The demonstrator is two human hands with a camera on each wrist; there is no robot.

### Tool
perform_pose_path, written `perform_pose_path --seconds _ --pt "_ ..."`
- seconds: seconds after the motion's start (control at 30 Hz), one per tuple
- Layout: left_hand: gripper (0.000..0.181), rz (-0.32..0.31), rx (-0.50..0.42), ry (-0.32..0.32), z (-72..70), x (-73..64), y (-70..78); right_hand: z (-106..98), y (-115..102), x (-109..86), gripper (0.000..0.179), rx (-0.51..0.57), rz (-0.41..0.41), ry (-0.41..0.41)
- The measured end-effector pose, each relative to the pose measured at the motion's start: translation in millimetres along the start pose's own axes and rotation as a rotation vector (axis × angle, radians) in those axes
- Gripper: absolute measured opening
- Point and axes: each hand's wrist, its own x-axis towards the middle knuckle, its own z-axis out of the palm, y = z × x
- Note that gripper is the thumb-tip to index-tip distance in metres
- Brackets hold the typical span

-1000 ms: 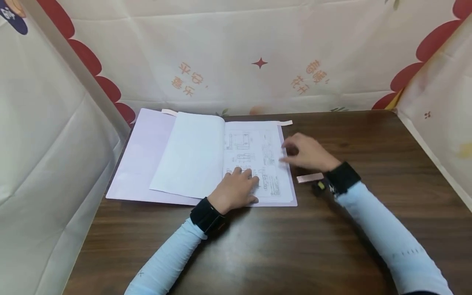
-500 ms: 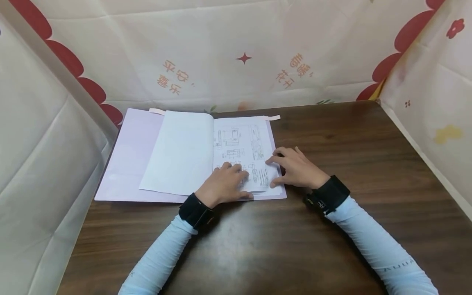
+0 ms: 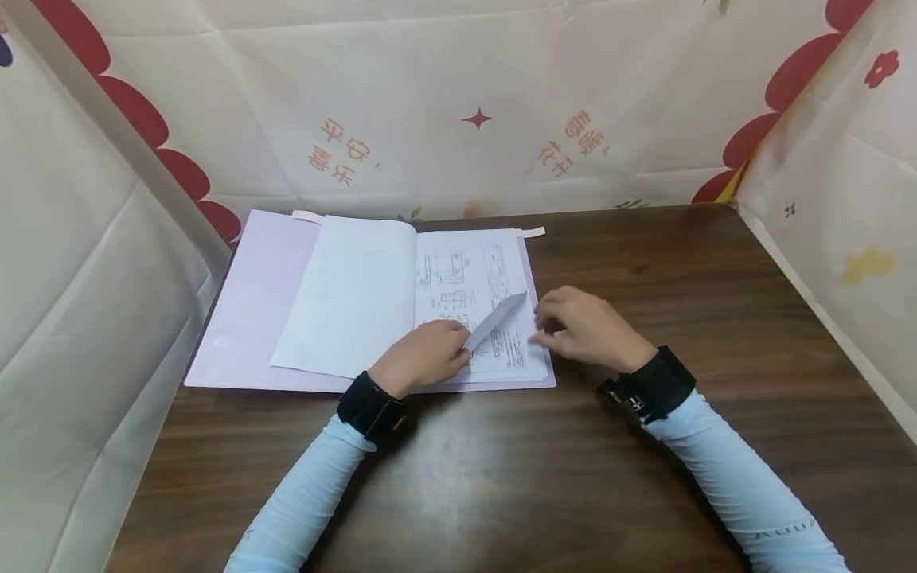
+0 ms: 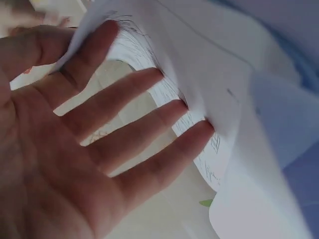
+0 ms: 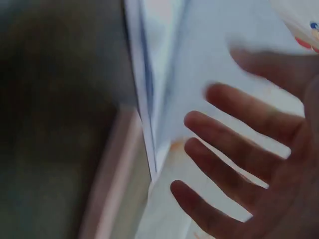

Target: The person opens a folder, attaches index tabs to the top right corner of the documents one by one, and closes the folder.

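A lavender folder [image 3: 232, 334] lies spread on the table, with a blank sheet [image 3: 351, 294] turned to its left side. The right-hand side bears a page of line drawings [image 3: 469, 259]. In the head view a lifted paper edge [image 3: 497, 318] slants up from that side. My left hand [image 3: 423, 354] pinches this paper between thumb and index finger; in the left wrist view the other fingers [image 4: 149, 162] extend against the sheet. My right hand [image 3: 591, 328] is just right of the folder's edge, and in the right wrist view its fingers [image 5: 234, 134] are spread and hold nothing.
Pale tabs [image 3: 530, 232] stick out past the top of the papers. The dark wooden table [image 3: 645, 493] extends in front and to the right. Printed cloth [image 3: 430, 95] hangs behind the table and along both sides.
The right hand came down to the page's right edge and has drawn back to the right. The left hand lay flat on the page; now it has slid left and holds raised paper.
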Motion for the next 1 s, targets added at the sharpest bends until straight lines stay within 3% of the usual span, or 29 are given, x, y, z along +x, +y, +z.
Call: perform_pose_path --seconds 0.07,0.17,0.3,0.57,0.73,1.0 --pt "0.025 -0.023 0.028 0.036 -0.1 -4.8 -1.0 7.9 -2.9 0.3 0.042 0.003 -0.019 -0.094" --pt "0.024 -0.062 0.129 0.158 -2.7 -17.4 -2.3 17.3 -6.9 1.8 0.061 0.004 -0.019 -0.16" --pt "0.023 -0.157 0.217 0.327 -10.5 -42.0 -8.5 21.3 -10.0 3.6 0.064 0.002 -0.004 -0.144" --pt "0.036 -0.364 0.191 0.501 -13.0 -88.8 -34.8 19.5 -10.0 3.1 0.064 0.023 0.043 -0.151" --pt "0.041 -0.457 0.206 0.518 -5.6 -105.4 -49.9 19.4 -9.9 2.7 0.063 0.032 0.053 -0.157" --pt "0.049 -0.531 0.234 0.387 -0.2 -118.1 -55.1 21.7 -11.6 2.4 0.062 0.034 0.049 -0.159"
